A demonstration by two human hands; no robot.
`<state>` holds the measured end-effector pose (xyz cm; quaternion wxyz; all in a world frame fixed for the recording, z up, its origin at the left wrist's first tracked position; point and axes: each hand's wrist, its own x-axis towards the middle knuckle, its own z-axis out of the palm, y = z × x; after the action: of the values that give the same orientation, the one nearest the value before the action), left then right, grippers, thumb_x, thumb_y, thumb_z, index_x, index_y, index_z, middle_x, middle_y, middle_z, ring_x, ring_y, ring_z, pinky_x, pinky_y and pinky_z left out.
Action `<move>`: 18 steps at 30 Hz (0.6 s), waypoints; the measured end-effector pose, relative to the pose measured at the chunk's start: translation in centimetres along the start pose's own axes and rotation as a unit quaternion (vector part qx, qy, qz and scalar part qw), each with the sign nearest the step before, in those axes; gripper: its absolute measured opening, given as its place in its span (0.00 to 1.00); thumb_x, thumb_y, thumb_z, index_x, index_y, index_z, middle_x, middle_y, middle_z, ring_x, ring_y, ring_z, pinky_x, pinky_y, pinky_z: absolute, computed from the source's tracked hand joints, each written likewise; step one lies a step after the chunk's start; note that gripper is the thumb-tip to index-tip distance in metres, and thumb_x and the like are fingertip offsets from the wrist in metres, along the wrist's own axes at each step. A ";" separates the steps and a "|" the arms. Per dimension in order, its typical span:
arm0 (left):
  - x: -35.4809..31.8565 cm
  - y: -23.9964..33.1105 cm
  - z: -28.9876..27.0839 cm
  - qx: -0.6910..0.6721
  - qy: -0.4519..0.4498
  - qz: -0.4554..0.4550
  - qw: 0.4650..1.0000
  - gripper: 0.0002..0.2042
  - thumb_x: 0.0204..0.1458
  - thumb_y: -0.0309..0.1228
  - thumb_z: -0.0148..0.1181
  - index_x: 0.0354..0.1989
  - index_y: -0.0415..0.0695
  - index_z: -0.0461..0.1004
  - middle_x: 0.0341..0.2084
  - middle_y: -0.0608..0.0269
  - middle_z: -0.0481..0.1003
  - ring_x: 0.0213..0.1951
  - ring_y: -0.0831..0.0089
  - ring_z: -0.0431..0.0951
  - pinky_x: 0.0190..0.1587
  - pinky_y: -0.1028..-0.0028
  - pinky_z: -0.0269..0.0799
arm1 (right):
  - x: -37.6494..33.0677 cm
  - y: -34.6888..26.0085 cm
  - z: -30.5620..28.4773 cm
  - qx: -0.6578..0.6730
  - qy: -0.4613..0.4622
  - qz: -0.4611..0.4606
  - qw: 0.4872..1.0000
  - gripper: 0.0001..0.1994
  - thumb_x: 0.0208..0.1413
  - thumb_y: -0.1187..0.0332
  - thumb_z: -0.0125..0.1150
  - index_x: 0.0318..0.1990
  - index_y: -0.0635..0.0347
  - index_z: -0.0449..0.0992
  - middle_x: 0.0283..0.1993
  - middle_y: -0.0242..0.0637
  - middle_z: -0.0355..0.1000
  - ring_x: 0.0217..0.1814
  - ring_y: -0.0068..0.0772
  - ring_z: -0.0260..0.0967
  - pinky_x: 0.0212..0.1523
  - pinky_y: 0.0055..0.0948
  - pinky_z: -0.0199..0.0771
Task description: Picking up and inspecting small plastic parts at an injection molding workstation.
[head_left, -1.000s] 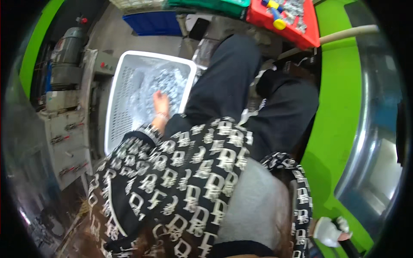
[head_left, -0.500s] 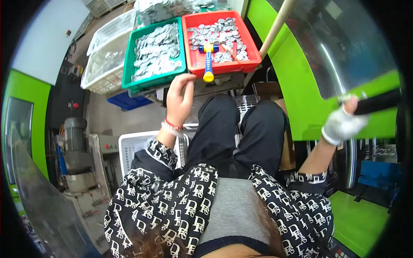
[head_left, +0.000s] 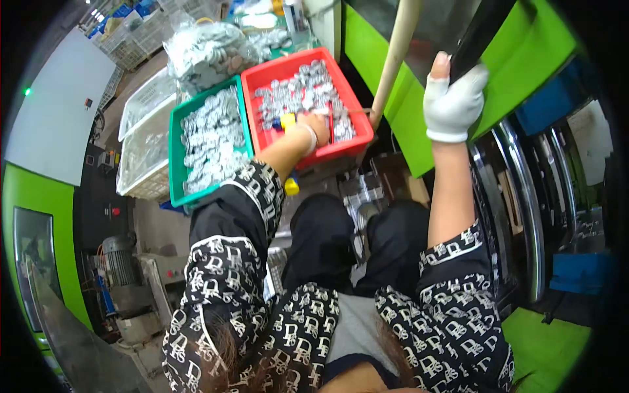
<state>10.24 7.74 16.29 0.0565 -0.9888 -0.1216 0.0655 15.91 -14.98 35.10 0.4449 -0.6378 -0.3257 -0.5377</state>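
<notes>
My left hand (head_left: pixel 317 128), bare with bands at the wrist, reaches into the red tray (head_left: pixel 362 138) of small round silvery metal parts (head_left: pixel 303 88). Its fingers curl down among the parts, and whatever they hold is hidden. Beside it lies a mallet with a blue and yellow head (head_left: pixel 287 122); my forearm covers most of its handle, whose yellow end (head_left: pixel 291 187) shows below. A thin stick-like tool lies across the tray by my fingers. In a white glove, my right hand (head_left: pixel 453 105) is wrapped round a black handle (head_left: pixel 481 36) at the green machine door.
A green tray (head_left: pixel 175 156) of similar parts stands left of the red one, with a filled clear bag (head_left: pixel 208 52) behind. White baskets (head_left: pixel 145 154) stand further left. A pale pole (head_left: pixel 395 62) rises right of the red tray. Metal guide bars (head_left: pixel 524 196) show inside the machine.
My left hand has moved forward from the trays' near edge into the red tray. My right hand has swung forward and left with the handle, and more of the machine's inside shows.
</notes>
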 end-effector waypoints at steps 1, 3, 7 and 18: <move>-0.4 0.0 0.5 0.008 -0.002 0.020 1.000 0.25 0.48 0.35 0.44 0.52 0.29 0.60 0.49 0.45 0.68 0.42 0.52 0.75 0.44 0.64 0.71 | -0.1 -0.5 0.1 -0.010 0.002 -0.009 1.000 0.17 0.50 0.61 0.59 0.40 0.65 0.65 0.29 0.49 0.70 0.28 0.52 0.69 0.30 0.40 0.68; -0.9 -0.2 1.1 -0.142 -0.057 -0.032 0.988 0.26 0.48 0.39 0.45 0.50 0.30 0.59 0.41 0.31 0.69 0.44 0.47 0.72 0.47 0.58 0.68 | -0.3 -1.1 0.3 -0.022 -0.008 0.020 1.000 0.16 0.50 0.62 0.59 0.40 0.65 0.65 0.28 0.48 0.70 0.26 0.51 0.69 0.28 0.40 0.68; -1.7 -1.5 1.7 -0.198 -0.071 -0.034 0.977 0.34 0.44 0.46 0.55 0.52 0.29 0.56 0.40 0.35 0.70 0.44 0.49 0.73 0.47 0.62 0.68 | -0.8 -1.6 0.6 -0.009 0.002 0.022 1.000 0.15 0.51 0.64 0.58 0.40 0.66 0.65 0.25 0.47 0.70 0.25 0.50 0.69 0.27 0.39 0.68; -2.8 -1.2 1.0 -0.197 -0.176 -0.011 0.964 0.23 0.49 0.41 0.45 0.47 0.36 0.70 0.47 0.43 0.69 0.50 0.54 0.69 0.52 0.65 0.64 | -2.6 -1.0 1.9 -0.004 0.001 0.008 1.000 0.13 0.51 0.65 0.56 0.35 0.66 0.65 0.23 0.45 0.69 0.22 0.50 0.68 0.24 0.40 0.66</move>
<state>7.14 8.28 15.81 -0.1612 -0.9518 -0.1511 0.2128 15.25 -12.68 32.73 0.4466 -0.6417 -0.3184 -0.5361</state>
